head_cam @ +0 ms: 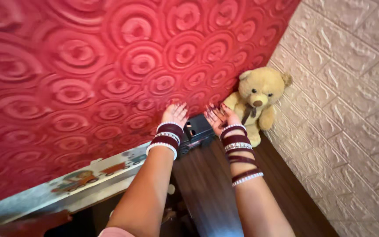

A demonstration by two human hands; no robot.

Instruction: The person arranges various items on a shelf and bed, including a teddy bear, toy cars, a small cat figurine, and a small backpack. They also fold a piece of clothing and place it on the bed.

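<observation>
Both my arms reach forward into the corner, each wrist stacked with dark red and silver bangles. My left hand (175,113) is seen from the back, its fingers spread and pointing at the red wall, just left of a small black boxy object (199,130). My right hand (218,117) has its palm turned inward and its fingers apart at the object's right side. The black object rests on the dark wooden surface (207,184) between the two hands. Whether either hand touches it is unclear. A tan teddy bear (256,102) sits just right of my right hand.
A red wall (88,74) embossed with circles fills the left and back. A cream brick-textured wall (347,109) closes the right side. A pale panel (88,177) painted with a toy train runs along the lower left.
</observation>
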